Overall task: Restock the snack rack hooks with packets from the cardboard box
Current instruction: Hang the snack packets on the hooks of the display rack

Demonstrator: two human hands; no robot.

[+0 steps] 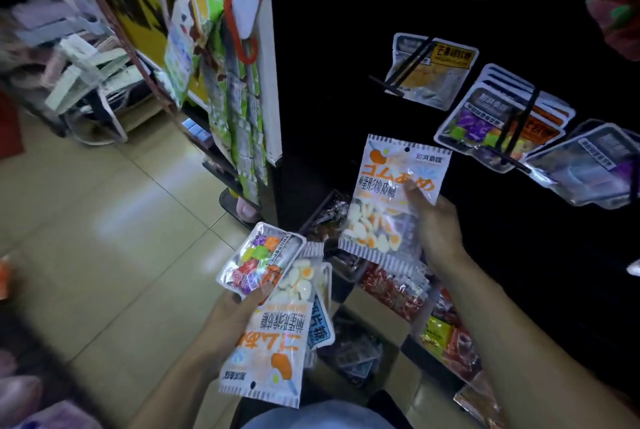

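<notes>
At the far left stands a blurred shelf unit [86, 82] above a tan tiled floor [104, 220]. Right of it, strips of green and white sachets [242, 137] hang down a white post, with a red plastic hook [247, 51] at their top.

In the near centre the left hand [235, 311] grasps a fanned bunch of packets, its thumb curled over their fronts. Topmost on the left of the bunch is a packet of coloured cube sweets [258, 260]; under it lies an upside-down egg-sweet packet [273, 342] with orange lettering, and the edge of a blue-lettered packet [320, 324] shows just beside it on the right.

Below and between the arms sits the cardboard box [367, 304], its flaps open, with dark packets inside, though blur hides what they are.

Right of centre the right hand [438, 231] holds up a single egg-sweet packet [394, 200], upright and facing the camera, fingers curled behind it and the thumb pressed on its front. It is raised before the black rack [346, 65], apart from the hooks.

Farther right, on the rack, black hooks [410, 61] carry a yellow-labelled packet [429, 72], a stack of purple and orange packets [498, 120], and a silvery stack [588, 165] at the far right edge. Red packets [394, 290] fill the rack's lower part near the right forearm.
</notes>
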